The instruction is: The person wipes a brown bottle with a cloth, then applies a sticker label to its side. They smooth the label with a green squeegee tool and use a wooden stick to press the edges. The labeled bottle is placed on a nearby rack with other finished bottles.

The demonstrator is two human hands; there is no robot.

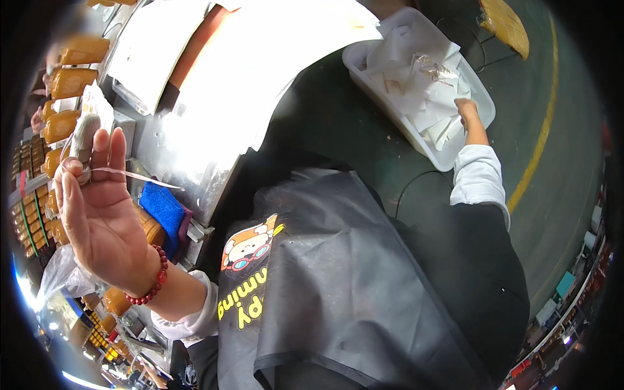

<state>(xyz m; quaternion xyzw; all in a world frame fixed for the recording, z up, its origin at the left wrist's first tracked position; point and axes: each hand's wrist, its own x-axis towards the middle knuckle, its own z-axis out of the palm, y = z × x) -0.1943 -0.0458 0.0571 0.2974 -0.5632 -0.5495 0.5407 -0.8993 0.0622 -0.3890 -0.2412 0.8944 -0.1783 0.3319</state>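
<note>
My left hand (107, 214) is raised at the left, palm up, with a red bead bracelet (156, 279) at the wrist. Thumb and forefinger pinch a thin whitish strip (140, 175), whose loose end trails off to the right. A grey finger cover (84, 138) is on one of its fingers; the other fingers are stretched out. Far to the right, my right hand (467, 112) reaches down into a white plastic bin (419, 148) of loose white paper pieces (416, 84). Its fingers look curled against the papers, and whatever they hold is hidden.
A bright-lit metal worktable (195, 140) stands ahead on the left, with a blue cloth-like pad (162, 208) by its near edge. Brown rounded blocks (71, 83) line the far left. A black printed apron (338, 260) covers my lap. A yellow stool seat (506, 26) stands beyond the bin.
</note>
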